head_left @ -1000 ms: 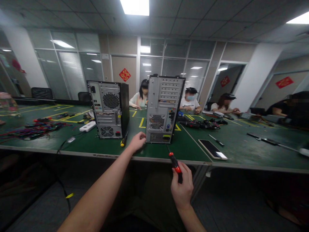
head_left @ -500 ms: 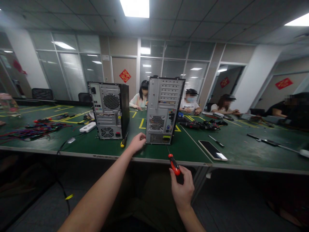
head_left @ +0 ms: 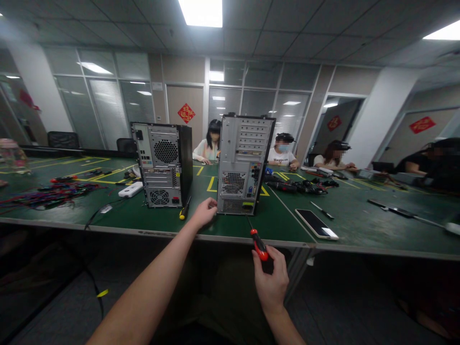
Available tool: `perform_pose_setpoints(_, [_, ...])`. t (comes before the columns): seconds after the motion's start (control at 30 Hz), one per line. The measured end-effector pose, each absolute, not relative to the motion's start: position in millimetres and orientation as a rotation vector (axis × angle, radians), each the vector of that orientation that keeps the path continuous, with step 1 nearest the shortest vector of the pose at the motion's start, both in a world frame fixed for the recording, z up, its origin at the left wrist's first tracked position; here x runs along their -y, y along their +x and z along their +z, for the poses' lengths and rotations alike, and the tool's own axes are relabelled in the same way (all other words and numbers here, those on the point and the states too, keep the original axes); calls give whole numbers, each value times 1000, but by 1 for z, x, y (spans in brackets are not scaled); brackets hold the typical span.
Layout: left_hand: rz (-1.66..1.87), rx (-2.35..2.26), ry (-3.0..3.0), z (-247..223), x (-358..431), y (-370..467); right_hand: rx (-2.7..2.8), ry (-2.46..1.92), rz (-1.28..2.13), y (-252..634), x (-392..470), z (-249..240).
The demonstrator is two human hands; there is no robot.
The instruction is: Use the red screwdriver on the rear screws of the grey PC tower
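Observation:
A grey and black computer tower (head_left: 233, 163) stands upright on the green table, its rear panel facing me. My left hand (head_left: 206, 213) is at its lower left corner, fingers curled against the edge and partly hidden. In my right hand (head_left: 273, 275), closed in front of the table edge, is a red and black screwdriver (head_left: 258, 245). The thumb and fingers pinch the handle's end, and the shaft points up toward the tower's base. A second computer tower (head_left: 161, 165) stands to the left. Between the two lies a yellow and black screwdriver (head_left: 184, 211).
A phone (head_left: 316, 224) and a thin screwdriver (head_left: 322, 210) lie to the right. Black cables (head_left: 302, 184) are behind them. At the left are a tangle of coloured wires (head_left: 53, 195) and a white power strip (head_left: 130, 189). Several people sit across the table.

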State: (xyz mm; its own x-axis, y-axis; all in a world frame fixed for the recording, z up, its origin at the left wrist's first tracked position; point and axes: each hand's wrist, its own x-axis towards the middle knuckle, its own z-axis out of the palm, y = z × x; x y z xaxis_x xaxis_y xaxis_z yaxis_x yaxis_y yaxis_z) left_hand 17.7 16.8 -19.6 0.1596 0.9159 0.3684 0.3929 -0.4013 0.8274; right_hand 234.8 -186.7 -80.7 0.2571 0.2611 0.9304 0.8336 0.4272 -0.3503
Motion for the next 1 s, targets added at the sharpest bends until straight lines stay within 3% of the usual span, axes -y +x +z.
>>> perform_pose_setpoints(1.0, [1191,-1242,1856,-19,-16,19,1272,-1089,-510,234,186,-81])
